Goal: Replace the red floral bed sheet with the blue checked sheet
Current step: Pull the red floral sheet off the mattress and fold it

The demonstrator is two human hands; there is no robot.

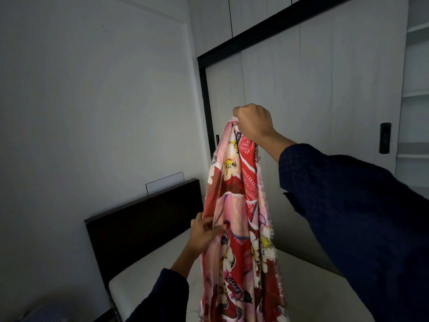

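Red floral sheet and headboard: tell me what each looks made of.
Red floral sheet: thin woven cloth, perhaps cotton or a blend, slightly glossy; it hangs in soft folds from the right hand and its edge is frayed. Headboard: dark board, probably wood or laminate, matt and smooth; flat panel with straight edges, grain too dim to tell.

Right hand (254,122) raised, fisted; left hand (204,231) lower, outstretched.
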